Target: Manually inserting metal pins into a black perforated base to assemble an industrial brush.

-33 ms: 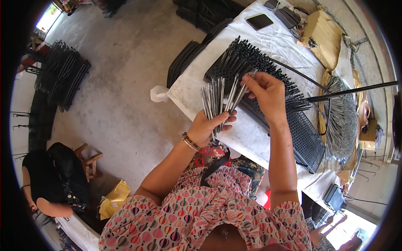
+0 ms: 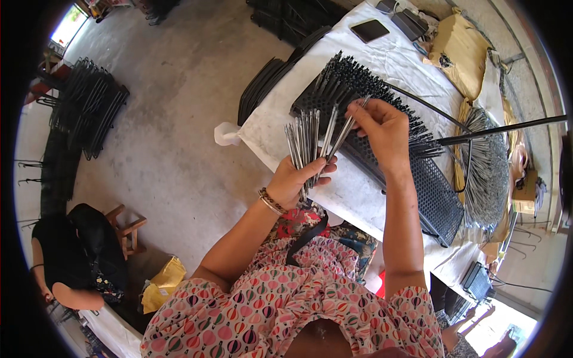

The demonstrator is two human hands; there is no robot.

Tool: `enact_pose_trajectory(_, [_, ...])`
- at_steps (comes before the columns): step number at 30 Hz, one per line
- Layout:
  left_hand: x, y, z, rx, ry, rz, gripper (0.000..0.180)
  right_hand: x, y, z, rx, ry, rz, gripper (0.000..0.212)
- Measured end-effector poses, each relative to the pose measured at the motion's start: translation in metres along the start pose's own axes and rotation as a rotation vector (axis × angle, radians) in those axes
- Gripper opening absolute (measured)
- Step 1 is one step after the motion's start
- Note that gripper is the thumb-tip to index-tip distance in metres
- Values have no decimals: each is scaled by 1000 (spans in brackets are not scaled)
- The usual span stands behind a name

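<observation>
My left hand (image 2: pixel 293 182) is closed round the lower part of a fanned bundle of thin grey metal rods (image 2: pixel 305 140). With thumb and fingers pinched, my right hand (image 2: pixel 382 128) grips the upper end of one or a few rods on the bundle's right side, drawn apart from the others. Just beyond both hands stands a black perforated metal panel (image 2: pixel 439 200). Many dark rods (image 2: pixel 364 80) stick up from its far half in dense rows. How their lower ends sit in the holes is hidden.
A white-covered table (image 2: pixel 271 122) carries the panel. To the right lie a big sheaf of wire rods (image 2: pixel 486 170) and a brown paper package (image 2: pixel 458 53). A dark tablet-like device (image 2: pixel 370 31) rests at the back. A person in black (image 2: pixel 77 256) sits at left, near stacked black racks (image 2: pixel 86 107).
My right hand has shifted slightly to the right, and the rod ends in its fingers have spread further from the bundle. My left hand stays in place.
</observation>
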State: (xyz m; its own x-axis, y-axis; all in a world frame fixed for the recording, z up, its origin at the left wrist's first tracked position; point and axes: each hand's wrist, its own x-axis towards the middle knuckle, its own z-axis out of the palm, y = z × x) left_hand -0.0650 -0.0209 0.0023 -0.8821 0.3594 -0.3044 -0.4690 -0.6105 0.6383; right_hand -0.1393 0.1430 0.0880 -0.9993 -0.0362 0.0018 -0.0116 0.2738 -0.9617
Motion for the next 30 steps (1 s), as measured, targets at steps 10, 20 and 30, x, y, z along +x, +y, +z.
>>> enact_pose_trajectory(10, [5,-5,5,32,15,-45,26,33,-6,25,-115,426,-439,20])
enact_pose_trajectory(20, [3,-3,4,52,31,-49,25,36,1,31,-123,441,-355,23])
enact_pose_trajectory(30, [4,-4,6,16,29,-65,26,38,8,37,-243,462,-493,20])
